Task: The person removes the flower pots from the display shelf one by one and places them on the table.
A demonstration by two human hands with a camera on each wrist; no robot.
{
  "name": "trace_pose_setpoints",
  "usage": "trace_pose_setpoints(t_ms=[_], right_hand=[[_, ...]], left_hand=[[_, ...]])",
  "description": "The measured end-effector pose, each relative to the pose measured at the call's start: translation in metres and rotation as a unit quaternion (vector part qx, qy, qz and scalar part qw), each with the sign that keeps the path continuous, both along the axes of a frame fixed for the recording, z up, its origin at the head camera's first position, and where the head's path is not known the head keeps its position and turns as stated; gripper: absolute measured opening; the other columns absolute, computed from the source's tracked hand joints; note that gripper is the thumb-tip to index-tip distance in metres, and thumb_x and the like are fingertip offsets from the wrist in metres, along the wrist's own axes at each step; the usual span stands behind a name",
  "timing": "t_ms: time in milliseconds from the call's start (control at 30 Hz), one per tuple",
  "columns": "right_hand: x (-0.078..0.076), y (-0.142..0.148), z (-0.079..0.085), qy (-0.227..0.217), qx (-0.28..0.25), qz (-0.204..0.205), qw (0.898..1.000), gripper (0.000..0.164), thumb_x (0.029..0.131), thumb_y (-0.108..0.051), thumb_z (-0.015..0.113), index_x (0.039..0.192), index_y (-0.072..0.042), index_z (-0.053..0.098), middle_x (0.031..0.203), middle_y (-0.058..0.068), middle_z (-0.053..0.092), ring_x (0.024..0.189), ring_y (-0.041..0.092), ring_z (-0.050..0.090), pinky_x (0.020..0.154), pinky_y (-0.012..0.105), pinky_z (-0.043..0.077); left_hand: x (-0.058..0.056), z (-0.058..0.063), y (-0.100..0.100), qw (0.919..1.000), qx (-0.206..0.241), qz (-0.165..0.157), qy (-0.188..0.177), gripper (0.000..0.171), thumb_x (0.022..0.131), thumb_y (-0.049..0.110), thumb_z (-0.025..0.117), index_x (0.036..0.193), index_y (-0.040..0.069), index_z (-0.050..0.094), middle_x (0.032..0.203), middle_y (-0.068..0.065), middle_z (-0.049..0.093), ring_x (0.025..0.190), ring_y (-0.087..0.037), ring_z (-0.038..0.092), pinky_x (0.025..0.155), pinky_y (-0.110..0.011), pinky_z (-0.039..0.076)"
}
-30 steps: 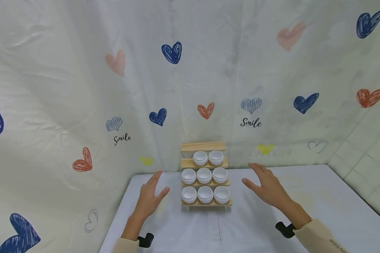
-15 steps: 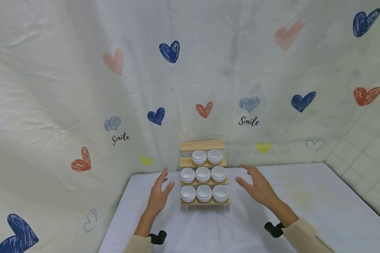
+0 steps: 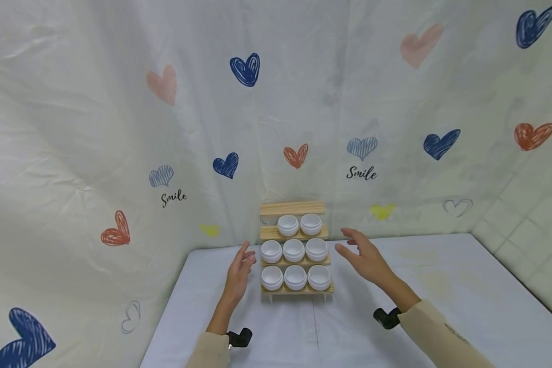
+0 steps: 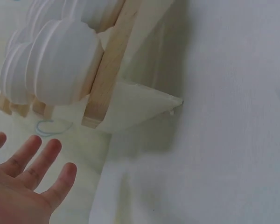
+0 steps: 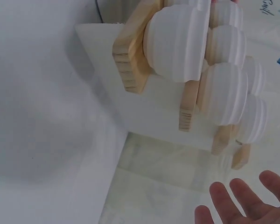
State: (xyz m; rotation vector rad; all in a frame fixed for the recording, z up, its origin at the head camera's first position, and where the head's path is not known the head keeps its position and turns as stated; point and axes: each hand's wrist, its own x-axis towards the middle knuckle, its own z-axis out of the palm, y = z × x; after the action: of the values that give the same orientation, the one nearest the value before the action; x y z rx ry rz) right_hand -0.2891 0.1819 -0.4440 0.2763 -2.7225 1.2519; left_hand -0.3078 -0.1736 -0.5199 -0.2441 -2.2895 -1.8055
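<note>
A tiered stand with pale wooden shelves (image 3: 292,208) stands at the back of the table, carrying several small white bowls (image 3: 295,277) in rows. The top shelf bears none; two bowls sit on the shelf below it, at the middle and right. My left hand (image 3: 239,273) is just left of the stand, fingers loosely extended and holding nothing. To the right of the stand hovers my right hand (image 3: 365,258), also holding nothing, its fingers spread. In the left wrist view the fingers (image 4: 35,163) are apart from the shelf ends; the right wrist view shows the same for the right fingers (image 5: 242,196).
The stand's white side panel (image 5: 130,107) rises from the white-covered table (image 3: 423,317). Behind it hangs a pale curtain (image 3: 303,102) printed with hearts and "Smile". Black wrist cameras (image 3: 240,337) are strapped to both wrists.
Both hands have moved inward toward the stand, the left one to the right and the right one to the left. The bowls stay in place on their shelves.
</note>
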Motion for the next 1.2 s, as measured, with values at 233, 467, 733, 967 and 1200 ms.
trace_pose_setpoints(t_ms=[233, 467, 733, 967, 1200], right_hand=[[-0.012, -0.008, 0.006, 0.012, -0.024, 0.016, 1.0, 0.067, 0.104, -0.043, 0.056, 0.154, -0.003, 0.037, 0.158, 0.021, 0.042, 0.137, 0.043, 0.05, 0.112, 0.062, 0.038], [-0.026, -0.016, 0.006, -0.016, -0.067, 0.014, 0.998, 0.065, 0.103, -0.041, 0.057, 0.154, -0.006, 0.037, 0.158, 0.019, 0.043, 0.138, 0.042, 0.049, 0.111, 0.059, 0.041], [-0.042, -0.024, 0.005, -0.051, -0.106, 0.001, 0.993, 0.064, 0.103, -0.039, 0.059, 0.155, -0.012, 0.036, 0.155, 0.017, 0.046, 0.139, 0.041, 0.048, 0.11, 0.058, 0.043], [-0.05, -0.034, 0.007, -0.032, -0.123, 0.004, 0.992, 0.064, 0.101, -0.033, 0.062, 0.154, -0.006, 0.036, 0.151, 0.02, 0.049, 0.139, 0.039, 0.047, 0.114, 0.056, 0.039], [-0.057, -0.039, -0.001, -0.006, -0.124, 0.009, 0.992, 0.063, 0.099, -0.024, 0.065, 0.151, -0.002, 0.035, 0.148, 0.02, 0.05, 0.137, 0.038, 0.048, 0.112, 0.053, 0.04]], left_hand=[[-0.004, -0.006, 0.007, 0.9955, 0.073, -0.023, -0.055, 0.051, 0.111, 0.026, 0.038, 0.156, 0.003, 0.038, 0.143, -0.027, 0.057, 0.126, -0.048, 0.057, 0.104, -0.065, 0.044], [-0.009, -0.02, 0.01, 0.9916, 0.1, -0.022, -0.079, 0.052, 0.111, 0.03, 0.037, 0.156, 0.005, 0.04, 0.143, -0.027, 0.056, 0.125, -0.049, 0.058, 0.097, -0.052, 0.053], [-0.015, -0.021, 0.011, 0.9815, 0.146, -0.026, -0.122, 0.047, 0.11, 0.022, 0.039, 0.154, 0.006, 0.045, 0.13, -0.024, 0.062, 0.109, -0.032, 0.066, 0.084, -0.039, 0.055], [-0.017, -0.019, 0.017, 0.9798, 0.154, -0.007, -0.128, 0.048, 0.105, 0.026, 0.047, 0.152, 0.013, 0.05, 0.107, -0.006, 0.062, 0.09, -0.015, 0.064, 0.072, -0.03, 0.054], [-0.016, -0.028, 0.019, 0.9767, 0.157, 0.005, -0.146, 0.049, 0.102, 0.023, 0.05, 0.15, 0.015, 0.052, 0.098, -0.002, 0.066, 0.084, -0.015, 0.064, 0.066, -0.027, 0.053]])
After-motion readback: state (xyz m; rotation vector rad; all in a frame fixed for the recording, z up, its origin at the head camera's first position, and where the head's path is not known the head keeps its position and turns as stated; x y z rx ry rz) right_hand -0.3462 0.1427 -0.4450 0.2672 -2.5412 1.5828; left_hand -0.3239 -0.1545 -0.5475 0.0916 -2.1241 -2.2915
